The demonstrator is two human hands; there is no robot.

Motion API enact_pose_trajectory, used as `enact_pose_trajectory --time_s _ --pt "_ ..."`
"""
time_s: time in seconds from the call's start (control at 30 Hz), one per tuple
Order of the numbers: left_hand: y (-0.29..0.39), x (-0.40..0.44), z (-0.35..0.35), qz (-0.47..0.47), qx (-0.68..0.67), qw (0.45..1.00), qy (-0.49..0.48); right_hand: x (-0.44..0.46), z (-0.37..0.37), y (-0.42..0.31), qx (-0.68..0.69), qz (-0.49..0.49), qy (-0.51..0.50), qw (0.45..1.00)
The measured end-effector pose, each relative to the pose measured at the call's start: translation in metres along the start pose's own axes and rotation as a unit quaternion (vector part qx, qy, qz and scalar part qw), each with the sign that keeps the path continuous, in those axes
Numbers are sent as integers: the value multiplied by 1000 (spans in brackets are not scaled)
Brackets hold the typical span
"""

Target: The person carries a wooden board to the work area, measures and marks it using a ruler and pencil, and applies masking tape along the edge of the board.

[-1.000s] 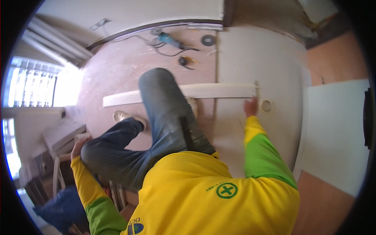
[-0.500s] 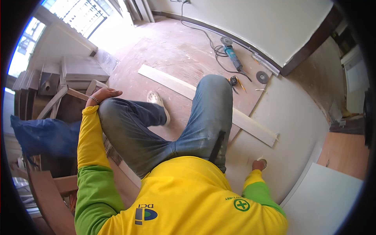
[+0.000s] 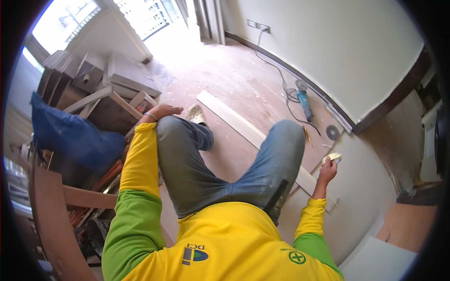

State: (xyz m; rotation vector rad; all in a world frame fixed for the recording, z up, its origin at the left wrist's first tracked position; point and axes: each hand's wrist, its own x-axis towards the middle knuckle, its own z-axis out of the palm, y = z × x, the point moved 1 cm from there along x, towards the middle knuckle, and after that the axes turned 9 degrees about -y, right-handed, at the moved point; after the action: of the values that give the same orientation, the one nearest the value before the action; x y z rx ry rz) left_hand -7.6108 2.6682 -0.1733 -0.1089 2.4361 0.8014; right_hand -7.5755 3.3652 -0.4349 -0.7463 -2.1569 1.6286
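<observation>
My left hand (image 3: 165, 111) lies on my left knee with the fingers stretched out, and it holds nothing. Out to the right, over the pale floor sheet, my right hand (image 3: 327, 171) grips a small cream-coloured object (image 3: 332, 157) with a greyish part at its side; its exact kind does not show. Beneath my right knee runs a long, pale wooden strip (image 3: 233, 118). Beyond that knee lies a teal angle grinder (image 3: 305, 107) with its cord. A dark round disc (image 3: 332, 132) and a yellow pencil (image 3: 307, 135) are on the floor near it.
At left stand stacked boards (image 3: 131, 77), wooden frame pieces (image 3: 89, 195) and a blue plastic sheet (image 3: 77, 136). A white wall (image 3: 323, 51) with a socket (image 3: 258, 25) borders the far right. A white panel (image 3: 379, 260) lies at lower right.
My right hand has risen and moved forward from the floor, with the cream object now showing in it. The whole view has shifted; my left hand stays on the knee.
</observation>
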Motion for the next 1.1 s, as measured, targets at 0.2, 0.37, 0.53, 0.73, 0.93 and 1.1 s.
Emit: enact_pose_trajectory --time_s 0.2,0.37,0.53,0.73,0.93,1.1 --pt "-16 -3 -2 253 137 955 -70 -4 80 -232 186 -170 -145 957" --pt "16 -49 4 125 -78 989 -25 -44 154 -340 164 -268 -277 908" --pt "-6 -30 4 402 110 908 -36 -79 218 -317 57 -248 -368 894" --pt "47 -51 14 49 -88 994 -49 -88 233 -282 -34 -211 -461 861" --pt "54 -53 16 42 -89 995 -30 -79 241 -280 -39 -185 -447 874" --pt "72 -69 18 4 -103 995 10 -90 234 -286 -21 -183 -471 863"
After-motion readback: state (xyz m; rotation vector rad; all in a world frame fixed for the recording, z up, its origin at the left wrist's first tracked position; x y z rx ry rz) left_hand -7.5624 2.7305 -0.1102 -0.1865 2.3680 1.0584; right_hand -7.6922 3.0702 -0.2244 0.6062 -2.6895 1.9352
